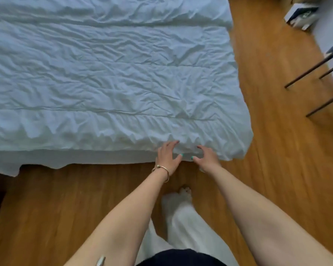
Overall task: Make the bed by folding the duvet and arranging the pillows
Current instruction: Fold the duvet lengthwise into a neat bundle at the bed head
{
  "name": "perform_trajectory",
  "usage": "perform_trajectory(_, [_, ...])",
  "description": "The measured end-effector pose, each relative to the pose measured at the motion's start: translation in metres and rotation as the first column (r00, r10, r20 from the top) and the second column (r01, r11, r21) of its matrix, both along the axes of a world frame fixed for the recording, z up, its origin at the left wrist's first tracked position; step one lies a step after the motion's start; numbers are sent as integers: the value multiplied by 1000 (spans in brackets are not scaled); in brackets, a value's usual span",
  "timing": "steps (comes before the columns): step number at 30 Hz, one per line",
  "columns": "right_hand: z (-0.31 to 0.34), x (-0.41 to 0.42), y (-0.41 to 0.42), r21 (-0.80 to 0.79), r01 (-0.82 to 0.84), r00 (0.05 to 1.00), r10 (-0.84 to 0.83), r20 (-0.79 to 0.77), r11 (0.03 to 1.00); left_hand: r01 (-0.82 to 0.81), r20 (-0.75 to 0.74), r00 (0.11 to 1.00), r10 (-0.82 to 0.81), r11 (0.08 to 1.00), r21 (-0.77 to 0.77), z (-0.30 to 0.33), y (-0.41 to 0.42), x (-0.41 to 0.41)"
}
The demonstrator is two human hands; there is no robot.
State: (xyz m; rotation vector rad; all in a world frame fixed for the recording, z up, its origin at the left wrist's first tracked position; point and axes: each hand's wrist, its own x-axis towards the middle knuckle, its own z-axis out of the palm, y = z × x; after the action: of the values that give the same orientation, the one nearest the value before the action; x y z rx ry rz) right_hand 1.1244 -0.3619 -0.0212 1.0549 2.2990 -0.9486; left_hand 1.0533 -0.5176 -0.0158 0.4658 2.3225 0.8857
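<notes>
Because the duvet [112, 77] lies spread flat and creased over the whole bed, its near edge hanging toward the wooden floor [273, 150], the person stands at the foot, close to the right-hand corner. Both hands sit side by side on that edge: the left hand [168, 158], with a bracelet [162, 170] at the wrist, and the right hand [207, 159], fingers spread wide and lightly curved, gripping nothing yet. I'd guess they are about to gather the edge and start the fold. No pillows are in sight.

The wrinkled white cloth duvet [108, 73] looks matt and soft. The orange-brown wooden plank floor [277, 150] is smooth, slightly glossy. The thin gold metal bangle [162, 170] shines.
</notes>
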Motion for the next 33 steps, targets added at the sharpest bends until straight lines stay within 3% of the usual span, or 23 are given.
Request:
perform_trajectory(5, [-41, -10, 92, 123, 16, 999, -11, -42, 992, 45, -153, 987, -49, 998, -35, -55, 83, -21])
perform_trajectory(10, [-92, -6, 147, 236, -223, 975, 214, 63, 946, 274, -159, 937, -311, 937, -215, -106, 141, -40])
perform_trajectory(14, [-121, 0, 179, 294, -551, 833, 494, 247, 781, 424, -184, 839, -513, 826, -371, -140, 146, -45])
perform_trajectory(17, [-129, -1, 202, 406, -581, 801, 585, 130, 705, 338, -360, 834, -418, 903, -264, -158, 146, -43])
perform_trajectory(19, [-125, -1, 216, 442, -513, 808, 588, -42, 736, 258, -448, 838, -313, 949, -180, -160, 148, -46])
perform_trajectory(24, [-73, -15, 249, 162, -390, 874, 420, -245, 906, 149, -434, 887, -155, 988, -47, -101, 167, -53])
perform_trajectory(28, [-31, -58, 306, 41, -369, 831, 350, -432, 928, 71, -453, 884, -115, 991, -112, -44, 219, -87])
perform_trajectory(31, [-11, -104, 343, 209, -501, 787, 542, -293, 840, -96, -388, 922, -18, 957, -274, -20, 253, -117])
perform_trajectory(33, [-2, -126, 369, 307, -477, 821, 542, -180, 824, -104, -331, 943, -46, 901, -421, -11, 281, -142])
